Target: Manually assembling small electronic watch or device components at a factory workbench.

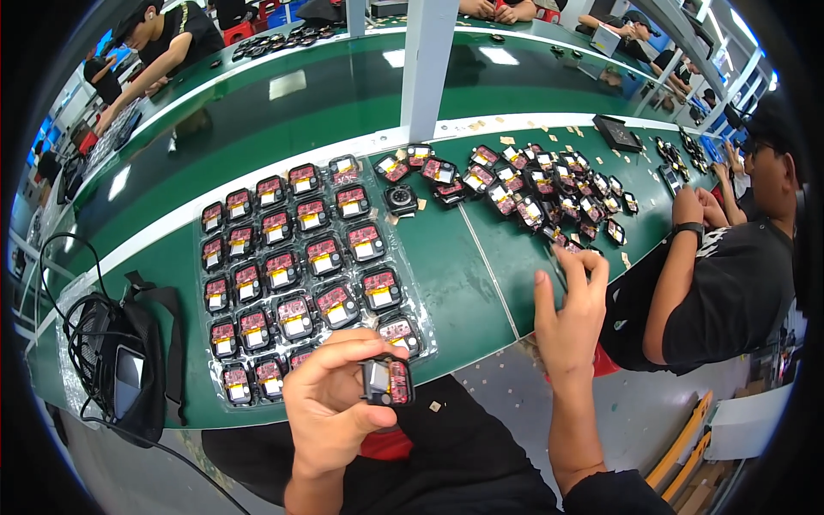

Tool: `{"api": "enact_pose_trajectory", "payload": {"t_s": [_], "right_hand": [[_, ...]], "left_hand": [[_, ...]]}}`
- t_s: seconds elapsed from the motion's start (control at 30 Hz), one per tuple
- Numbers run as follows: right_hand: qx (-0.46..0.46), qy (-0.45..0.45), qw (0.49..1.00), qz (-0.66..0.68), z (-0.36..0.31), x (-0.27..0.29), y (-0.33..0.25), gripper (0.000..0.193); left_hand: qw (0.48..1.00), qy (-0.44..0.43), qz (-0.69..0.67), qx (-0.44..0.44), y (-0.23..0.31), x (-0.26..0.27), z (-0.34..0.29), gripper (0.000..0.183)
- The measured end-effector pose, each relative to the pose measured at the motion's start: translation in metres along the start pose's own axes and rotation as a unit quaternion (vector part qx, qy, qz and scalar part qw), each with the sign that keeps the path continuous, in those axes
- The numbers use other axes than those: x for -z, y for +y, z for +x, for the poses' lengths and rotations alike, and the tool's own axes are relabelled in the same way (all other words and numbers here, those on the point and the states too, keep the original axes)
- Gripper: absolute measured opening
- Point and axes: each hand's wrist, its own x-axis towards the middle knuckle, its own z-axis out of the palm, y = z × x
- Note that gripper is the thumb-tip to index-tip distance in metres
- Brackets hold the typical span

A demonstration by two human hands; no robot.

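My left hand (pixel 330 403) grips a watch case (pixel 388 382) by its edges, thumb below and fingers above. The small black case is open, showing a red circuit board, a silver-white block and a yellow strip. My right hand (pixel 571 330) is raised at the near edge of a pile of similar watch cases (pixel 541 180). A slim dark tool (pixel 558 268) shows between its thumb and fingers; its exact kind is hard to make out. Left of the pile lies a clear plastic tray (pixel 421 322) with rows of the same cases, partly hidden by my left hand.
A black bag (pixel 129 369) with cables lies at the table's left end. Beside the tray sits a round-backed watch case (pixel 400 199). A black box (pixel 616 133) stands behind the pile, among small tan paper bits. A white post (pixel 427 69) rises behind; a co-worker (pixel 730 283) sits close at right.
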Motion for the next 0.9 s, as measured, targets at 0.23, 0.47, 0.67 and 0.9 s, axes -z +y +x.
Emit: {"api": "enact_pose_trajectory", "payload": {"t_s": [0.23,0.47,0.67,0.9], "right_hand": [[-0.034,-0.052,0.996,-0.061,0.003,-0.011,0.018,0.026],[-0.033,-0.036,0.998,-0.028,-0.002,-0.012,0.018,0.017],[-0.022,-0.021,1.0,-0.001,-0.005,-0.016,0.021,0.016],[-0.013,-0.013,1.0,0.011,-0.004,-0.015,0.026,0.016]], "left_hand": [[0.976,0.042,0.211,-0.044,0.029,-0.01,0.039,0.048],[0.83,0.02,0.548,-0.103,0.036,0.014,0.127,0.025],[0.653,-0.041,0.733,-0.185,0.004,0.037,0.185,0.025],[0.524,-0.072,0.831,-0.173,-0.011,0.038,0.186,0.032]]}}
